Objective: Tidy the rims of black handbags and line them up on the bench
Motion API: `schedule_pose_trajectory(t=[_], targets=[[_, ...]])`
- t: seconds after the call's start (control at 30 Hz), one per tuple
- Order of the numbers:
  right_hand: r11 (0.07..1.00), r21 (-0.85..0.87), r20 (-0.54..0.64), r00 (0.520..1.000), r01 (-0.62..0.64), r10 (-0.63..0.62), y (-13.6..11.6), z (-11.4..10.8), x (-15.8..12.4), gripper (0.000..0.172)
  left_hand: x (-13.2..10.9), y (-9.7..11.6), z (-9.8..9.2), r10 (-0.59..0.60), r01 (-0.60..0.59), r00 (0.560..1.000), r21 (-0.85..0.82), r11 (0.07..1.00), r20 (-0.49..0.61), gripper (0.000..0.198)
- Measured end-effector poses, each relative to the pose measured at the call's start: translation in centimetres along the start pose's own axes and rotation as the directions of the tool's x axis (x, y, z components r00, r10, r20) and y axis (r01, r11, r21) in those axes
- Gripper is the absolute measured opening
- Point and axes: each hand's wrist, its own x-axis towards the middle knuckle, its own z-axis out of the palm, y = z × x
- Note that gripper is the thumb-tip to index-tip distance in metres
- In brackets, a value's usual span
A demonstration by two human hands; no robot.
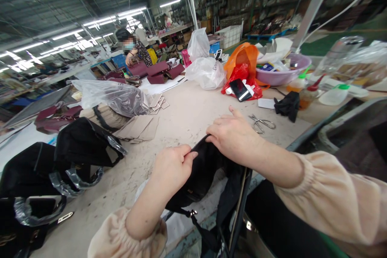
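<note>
A black handbag (201, 173) hangs at the near edge of the table, its upper rim stretched between my two hands. My left hand (173, 165) pinches that rim between thumb and fingers. Farther right, my right hand (228, 135) grips the same rim, thumb and fingertips closed over it. Metal fittings and a strap show on the bag's lower part, and its underside is hidden below the table edge. Beyond my right hand lies a pair of scissors (261, 123) on the tabletop.
More black handbags (87, 141) with wrapped handles stand at left. Beige card pieces (139, 128) and a plastic bag (111, 94) lie behind them. A phone (240, 90), a black glove (288, 106), bottles (310, 96) and a purple basin (281, 75) are at right. A masked co-worker (136, 50) handles maroon pieces.
</note>
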Motion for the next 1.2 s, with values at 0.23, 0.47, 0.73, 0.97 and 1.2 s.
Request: schedule_pose_trajectory(t=[0.23,0.47,0.73,0.97,1.2], targets=[[1.0,-0.009,0.023,1.0,0.002,-0.002,0.1,-0.3,0.1,0.017,1.1,0.9,-1.6,0.083,-0.1,0.989,0.134,0.986,0.125,0.032],[0.995,0.098,-0.028,0.999,-0.031,0.034,0.6,-1.0,-0.5,0.017,3.6,2.2,-1.0,0.187,-0.192,0.981,0.303,0.933,0.044,0.032],[0.918,0.371,-0.209,0.951,-0.138,0.227,-2.0,-4.1,-9.8,0.047,3.2,2.2,0.0,0.008,-0.001,0.999,0.221,0.975,-0.032,0.037],[0.955,0.282,0.036,0.994,0.093,-0.108,-9.9,-0.8,-16.1,0.074,3.8,3.1,-0.4,-0.049,0.05,0.999,0.081,0.996,-0.01,0.029],[0.948,0.285,0.024,0.99,-0.14,0.139,-10.2,-1.6,-17.7,0.027,1.6,2.5,-1.1,-0.176,0.169,0.983,-0.144,0.975,-0.04,0.021]])
